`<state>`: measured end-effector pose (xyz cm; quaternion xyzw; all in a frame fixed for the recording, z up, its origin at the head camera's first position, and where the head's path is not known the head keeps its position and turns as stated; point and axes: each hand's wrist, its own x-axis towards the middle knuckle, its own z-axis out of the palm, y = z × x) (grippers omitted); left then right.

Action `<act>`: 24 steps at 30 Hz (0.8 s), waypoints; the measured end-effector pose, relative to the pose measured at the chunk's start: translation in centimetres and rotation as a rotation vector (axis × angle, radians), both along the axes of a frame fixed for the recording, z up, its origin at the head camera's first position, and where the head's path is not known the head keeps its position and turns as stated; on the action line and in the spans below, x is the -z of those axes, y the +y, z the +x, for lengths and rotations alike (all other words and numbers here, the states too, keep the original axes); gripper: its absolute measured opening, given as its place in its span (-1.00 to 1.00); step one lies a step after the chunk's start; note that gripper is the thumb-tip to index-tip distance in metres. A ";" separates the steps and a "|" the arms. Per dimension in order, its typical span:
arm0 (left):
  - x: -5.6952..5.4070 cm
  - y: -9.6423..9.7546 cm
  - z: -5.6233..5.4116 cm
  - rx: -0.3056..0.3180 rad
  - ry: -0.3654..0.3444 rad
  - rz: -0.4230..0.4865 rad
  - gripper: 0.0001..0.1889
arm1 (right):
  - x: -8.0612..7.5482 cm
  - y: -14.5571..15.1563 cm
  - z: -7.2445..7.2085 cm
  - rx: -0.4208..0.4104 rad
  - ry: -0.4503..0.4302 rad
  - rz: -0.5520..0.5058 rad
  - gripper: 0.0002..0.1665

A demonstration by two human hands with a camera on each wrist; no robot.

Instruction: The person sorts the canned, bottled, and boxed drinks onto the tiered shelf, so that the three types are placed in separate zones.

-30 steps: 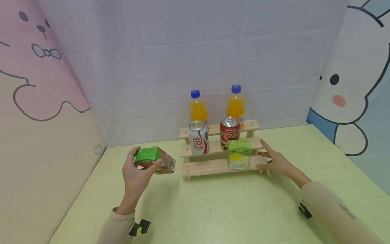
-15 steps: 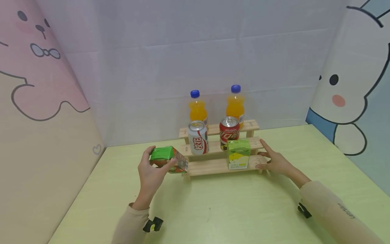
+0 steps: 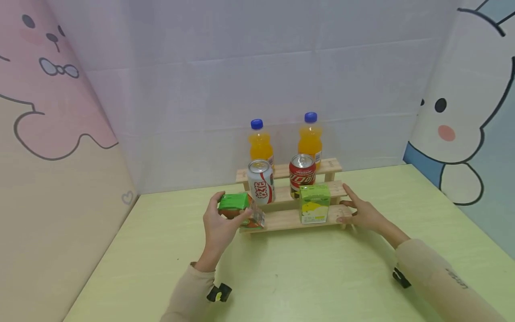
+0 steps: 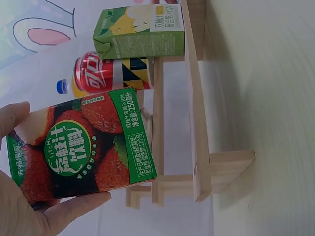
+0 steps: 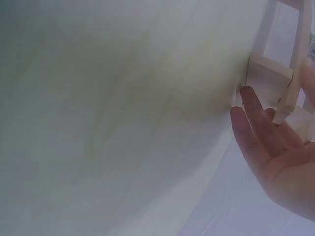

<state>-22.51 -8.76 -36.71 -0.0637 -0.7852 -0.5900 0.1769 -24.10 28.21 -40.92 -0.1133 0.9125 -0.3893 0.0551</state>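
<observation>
In the head view my left hand (image 3: 220, 226) holds a lychee juice box (image 3: 241, 209) with a green top, tilted, between thumb and fingers. In the left wrist view the juice box (image 4: 81, 142) shows its strawberry-red fruit print; it hangs at the left end of the three-tier wooden rack (image 3: 281, 220), in front of the lowest shelf. Whether it touches the shelf cannot be seen. My right hand (image 3: 365, 214) rests against the rack's right end, thumb at the lower shelf, fingers spread along its side. In the right wrist view these fingers (image 5: 261, 123) are nearly straight.
A green juice box (image 3: 315, 204) stands on the lowest shelf's right part. The middle shelf bears a white can (image 3: 261, 181) and a red can (image 3: 302, 174). Two orange drink bottles (image 3: 261, 143) with blue caps stand on top. A white curtain (image 3: 193, 112) hangs behind.
My left hand has carried the lychee juice box rightward, from left of the rack to the left end of its lowest shelf. The right hand has stayed at the rack's right end.
</observation>
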 end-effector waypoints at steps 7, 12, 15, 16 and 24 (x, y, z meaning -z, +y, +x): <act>0.3 1.4 -0.2 0.013 0.010 0.013 -0.23 | 0.1 0.0 0.0 0.010 -0.011 0.004 0.19; 0.7 2.6 -0.3 0.019 0.013 0.009 -0.22 | 0.1 0.2 -0.1 0.021 -0.019 0.019 0.19; 1.0 3.3 -0.4 0.023 0.010 0.000 -0.20 | 0.1 0.3 -0.1 0.015 -0.016 0.021 0.19; 1.1 3.6 -0.5 0.020 0.009 -0.009 -0.19 | 0.1 0.2 -0.1 0.013 -0.013 0.021 0.19; 1.9 5.0 -0.9 -0.015 0.033 -0.034 -0.17 | -0.1 0.0 0.1 0.012 -0.009 0.016 0.19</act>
